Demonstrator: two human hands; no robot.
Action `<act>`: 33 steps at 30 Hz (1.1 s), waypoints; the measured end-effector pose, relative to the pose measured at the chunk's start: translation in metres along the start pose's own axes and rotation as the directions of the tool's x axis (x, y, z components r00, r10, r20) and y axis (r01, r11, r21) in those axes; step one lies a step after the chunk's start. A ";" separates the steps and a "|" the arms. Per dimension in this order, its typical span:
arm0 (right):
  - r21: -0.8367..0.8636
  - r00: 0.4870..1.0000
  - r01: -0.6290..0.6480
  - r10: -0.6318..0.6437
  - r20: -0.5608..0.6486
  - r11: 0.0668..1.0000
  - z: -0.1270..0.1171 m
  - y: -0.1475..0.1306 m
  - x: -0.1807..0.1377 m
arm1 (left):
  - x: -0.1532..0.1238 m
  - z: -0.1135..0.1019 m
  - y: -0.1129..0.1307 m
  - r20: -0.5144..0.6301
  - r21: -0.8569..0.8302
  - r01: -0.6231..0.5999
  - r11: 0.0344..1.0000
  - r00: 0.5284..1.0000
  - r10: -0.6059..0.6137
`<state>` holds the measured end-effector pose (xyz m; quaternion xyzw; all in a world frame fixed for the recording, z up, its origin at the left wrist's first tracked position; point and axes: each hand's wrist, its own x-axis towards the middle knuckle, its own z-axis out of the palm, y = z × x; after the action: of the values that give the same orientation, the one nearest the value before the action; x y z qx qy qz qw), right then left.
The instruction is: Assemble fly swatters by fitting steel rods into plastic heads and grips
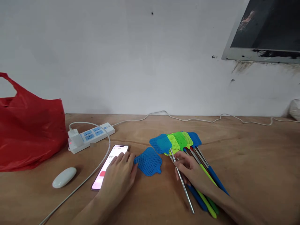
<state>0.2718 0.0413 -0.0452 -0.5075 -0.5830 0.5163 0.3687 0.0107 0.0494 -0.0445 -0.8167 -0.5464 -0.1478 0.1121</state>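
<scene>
My right hand (187,167) pinches the bare silver rod (185,190) of a fly swatter with a light blue head (164,142). No coloured grip shows at the rod's lower end. Beneath and beside it lies a fanned pile of fly swatters with green heads (180,139), yellow-green heads and blue heads, their handles (217,180) pointing toward me on the right. A loose blue swatter head (150,162) lies flat on the table without a rod. My left hand (119,172) is open, fingers over the lit phone (110,165), thumb at the loose head's left edge.
A white power strip (93,136) with a plugged-in charger stands at the back left, its cable (103,159) running toward me. A white oval object (64,177) and a red plastic bag (30,131) are on the left. Behind the wooden table (253,168) rises a wall (117,56).
</scene>
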 end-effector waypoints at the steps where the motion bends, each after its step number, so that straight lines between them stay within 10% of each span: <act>1: 0.018 1.000 -0.011 0.011 -0.005 1.000 0.000 0.001 0.000 | -0.001 -0.001 0.000 0.018 0.043 0.014 0.999 1.000 -0.015; 21: 0.393 0.994 -0.032 0.069 -0.080 0.919 0.001 0.000 0.002 | -0.007 0.011 0.004 0.221 -0.244 0.070 0.967 0.975 -0.015; 33: 0.635 0.960 0.184 0.001 -0.279 0.750 -0.005 0.003 0.009 | -0.008 -0.005 0.021 0.193 -0.736 0.080 0.672 0.977 0.095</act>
<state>0.2750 0.0506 -0.0482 -0.3805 -0.3353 0.5969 0.6217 0.0270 0.0328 -0.0435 -0.8050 -0.4451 -0.2669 -0.2876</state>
